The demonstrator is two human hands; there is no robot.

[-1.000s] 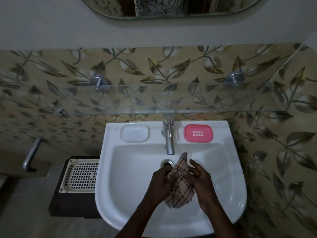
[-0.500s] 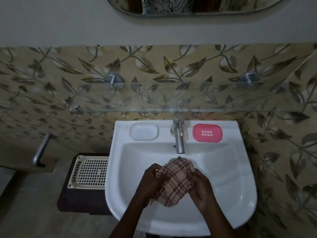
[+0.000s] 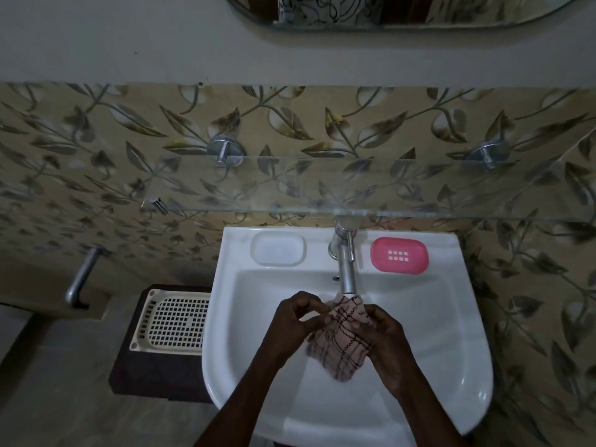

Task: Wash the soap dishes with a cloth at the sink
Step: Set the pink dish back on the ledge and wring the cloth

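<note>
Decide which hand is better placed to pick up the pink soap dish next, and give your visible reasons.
Probably the right hand: the pink soap dish sits on the sink ledge right of the tap, so the left hand must cross the tap.

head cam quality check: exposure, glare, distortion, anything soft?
Head view: dim overall, so both hands, left and right, read nearly black with little detail; the white sink carries small specular highlights near its right rim; the glass shelf shows leaf-tile reflections; wide-angle bowing curves the shelf edge and wall line; the checked cloth is slightly soft.
</note>
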